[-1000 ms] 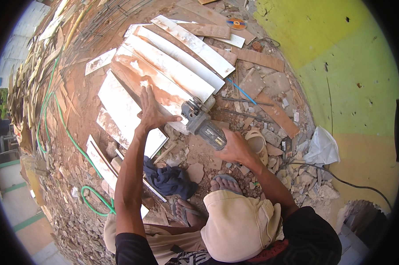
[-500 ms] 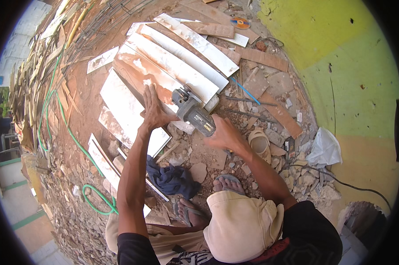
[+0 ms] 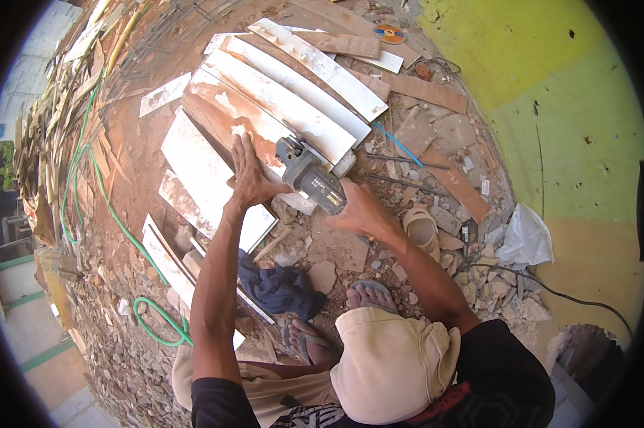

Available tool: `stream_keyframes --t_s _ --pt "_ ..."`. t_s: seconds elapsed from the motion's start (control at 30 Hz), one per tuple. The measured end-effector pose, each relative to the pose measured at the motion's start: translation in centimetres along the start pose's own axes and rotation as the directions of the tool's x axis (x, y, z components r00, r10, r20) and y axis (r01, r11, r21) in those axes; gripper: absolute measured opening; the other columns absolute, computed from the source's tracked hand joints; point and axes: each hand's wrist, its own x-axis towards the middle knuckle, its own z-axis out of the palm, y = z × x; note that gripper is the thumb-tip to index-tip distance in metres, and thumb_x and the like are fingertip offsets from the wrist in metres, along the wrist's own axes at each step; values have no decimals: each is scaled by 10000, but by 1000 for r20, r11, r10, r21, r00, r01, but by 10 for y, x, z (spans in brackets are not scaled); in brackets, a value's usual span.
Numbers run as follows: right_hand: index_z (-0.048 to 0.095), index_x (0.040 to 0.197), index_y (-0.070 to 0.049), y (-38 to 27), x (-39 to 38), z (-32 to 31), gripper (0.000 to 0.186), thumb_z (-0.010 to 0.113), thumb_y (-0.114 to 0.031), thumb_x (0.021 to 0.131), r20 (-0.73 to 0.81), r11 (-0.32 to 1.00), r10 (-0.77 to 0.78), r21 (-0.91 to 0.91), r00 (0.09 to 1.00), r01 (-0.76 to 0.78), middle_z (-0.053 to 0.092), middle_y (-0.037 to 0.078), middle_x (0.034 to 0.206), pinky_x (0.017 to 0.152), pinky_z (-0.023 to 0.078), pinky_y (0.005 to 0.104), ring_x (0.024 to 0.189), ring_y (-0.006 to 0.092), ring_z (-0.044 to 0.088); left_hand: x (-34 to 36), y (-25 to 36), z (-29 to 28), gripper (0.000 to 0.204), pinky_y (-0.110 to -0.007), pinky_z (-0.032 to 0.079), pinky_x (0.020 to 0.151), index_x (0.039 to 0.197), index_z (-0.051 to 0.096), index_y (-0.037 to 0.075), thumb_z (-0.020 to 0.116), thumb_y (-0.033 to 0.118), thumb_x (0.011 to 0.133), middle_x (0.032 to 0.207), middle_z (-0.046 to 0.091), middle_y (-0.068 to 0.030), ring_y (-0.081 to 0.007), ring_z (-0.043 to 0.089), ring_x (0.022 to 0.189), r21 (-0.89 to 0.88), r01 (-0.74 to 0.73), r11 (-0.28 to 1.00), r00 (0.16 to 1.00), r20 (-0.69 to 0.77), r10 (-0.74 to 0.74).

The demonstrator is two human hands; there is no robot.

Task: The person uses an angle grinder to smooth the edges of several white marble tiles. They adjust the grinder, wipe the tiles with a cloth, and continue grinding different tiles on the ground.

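Note:
My right hand (image 3: 357,210) grips a dark grey angle grinder (image 3: 307,178), whose head sits at the near end of a white board stained with reddish dust (image 3: 222,107). My left hand (image 3: 249,175) has its fingers stretched out on that board, with its thumb pointing toward the grinder's body. More long white boards (image 3: 315,68) lie side by side beyond the grinder, and a wide white board (image 3: 193,164) lies just left of my left hand. Below my hands are a navy cloth (image 3: 279,285) and my feet in sandals.
Rubble (image 3: 514,299) and broken tile cover the ground, with a green hose (image 3: 108,192) and wood scraps (image 3: 65,121) at the left. At the right are a painted wall (image 3: 564,143), a white plastic bag (image 3: 525,239), a black cable, a loose shoe (image 3: 420,232) and a disc (image 3: 389,34).
My right hand and the grinder have moved up and left along the board. My left hand shows higher and slightly right in the picture, still spread on the board. The whole view has shifted slightly.

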Motion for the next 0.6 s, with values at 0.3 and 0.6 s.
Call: stream_keyframes --t_s 0.3,0.6 --pt "611 1063 38 6 -21 -5 469 747 -236 707 -18 1000 -9 18 1000 10 707 300 943 840 554 514 962 492 688 0 -2 3 1700 -565 129 1267 1611 -27 -45 1008 524 389 1654 -30 -362 -512 -42 1549 7 -22 1000 999 -39 22" --pt "610 1108 37 18 -15 2 542 787 -242 679 -48 999 -50 -10 998 50 708 289 988 832 562 491 958 460 705 1 2 1 1688 -563 120 1269 1611 -14 -48 1006 509 386 1655 -39 -363 -506 -41 1551 -7 -24 1000 999 -27 24"
